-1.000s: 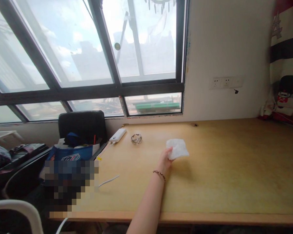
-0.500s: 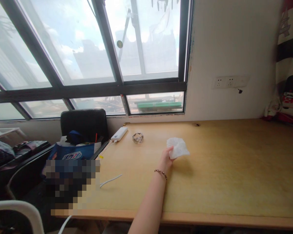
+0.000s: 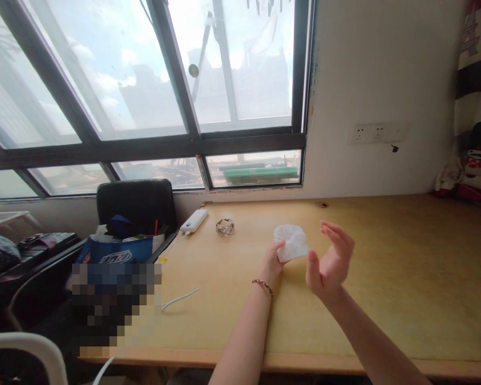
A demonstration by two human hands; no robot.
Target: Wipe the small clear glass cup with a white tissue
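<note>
On chair (image 3: 138, 206), stuffed blue bag (image 3: 116, 254), left hand (image 3: 271, 261) pinching white sheet (image 3: 292, 242), right hand (image 3: 333, 262) half-curled, empty

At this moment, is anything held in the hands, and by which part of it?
The left hand holds a white tissue by its near left edge; the right hand, open, holds nothing.

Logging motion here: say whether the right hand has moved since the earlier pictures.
Yes: unseen earlier, the right hand has come forward over the table, right of the white sheet.
</note>
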